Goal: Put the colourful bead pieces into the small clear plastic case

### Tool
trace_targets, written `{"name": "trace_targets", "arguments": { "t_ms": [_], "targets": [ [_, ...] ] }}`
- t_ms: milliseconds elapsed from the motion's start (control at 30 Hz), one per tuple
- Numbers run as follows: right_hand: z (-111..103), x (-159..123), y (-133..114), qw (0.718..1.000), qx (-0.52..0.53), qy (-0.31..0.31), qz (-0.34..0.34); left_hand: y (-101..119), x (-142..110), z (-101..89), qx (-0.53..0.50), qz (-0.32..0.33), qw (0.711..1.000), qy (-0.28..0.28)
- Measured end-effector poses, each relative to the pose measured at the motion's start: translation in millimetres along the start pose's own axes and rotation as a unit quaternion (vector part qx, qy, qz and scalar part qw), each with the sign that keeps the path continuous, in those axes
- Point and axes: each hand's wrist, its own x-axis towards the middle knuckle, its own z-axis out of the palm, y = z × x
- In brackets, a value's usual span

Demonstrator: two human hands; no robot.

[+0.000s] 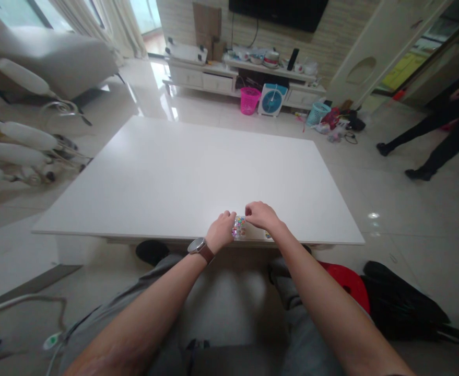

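A small clear compartment box (241, 227) with colourful bits in it lies near the front edge of the white table (198, 172). My left hand (222, 230), with a watch (198, 247) on its wrist, has its fingers curled round the left side of this box. Over the box's upper right corner is my right hand (261, 214), its fingers bent together in a pinch; whatever they hold is too small or hidden to tell. Partly covered by my right wrist, a small colourful piece (268, 235) lies at the table edge.
Beyond the table stand a low white cabinet (217, 82), a pink basket (249, 100) and a blue fan (272, 99). A person in dark trousers (454, 120) is at the right. A red seat or bag (346, 284) sits beside my right leg. White rounded chair parts (25, 136) are at the left.
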Motion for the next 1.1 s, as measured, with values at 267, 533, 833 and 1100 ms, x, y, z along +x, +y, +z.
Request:
{"name": "trace_targets", "arguments": {
  "t_ms": [267, 533, 833, 1100],
  "targets": [
    [14.3, -1.2, 4.2, 0.991, 0.049, -0.033, -0.119, -2.3, 2.1, 3.7, 0.010, 0.010, 1.000, 0.012],
    [38.5, -12.7, -8.2, 0.988, -0.005, 0.008, -0.153, -0.6, 0.8, 0.5, 0.000, 0.017, 1.000, 0.018],
    [23.5, -10.8, 27.0, 0.988, 0.024, 0.015, -0.152, -2.6, 2.2, 4.6, 0.011, 0.023, 1.000, 0.017],
    [30.7, -11.0, 49.4, 0.997, 0.006, 0.028, -0.067, -23.9, 10.0, -13.5, 0.014, 0.004, 1.000, 0.012]
  ]
}}
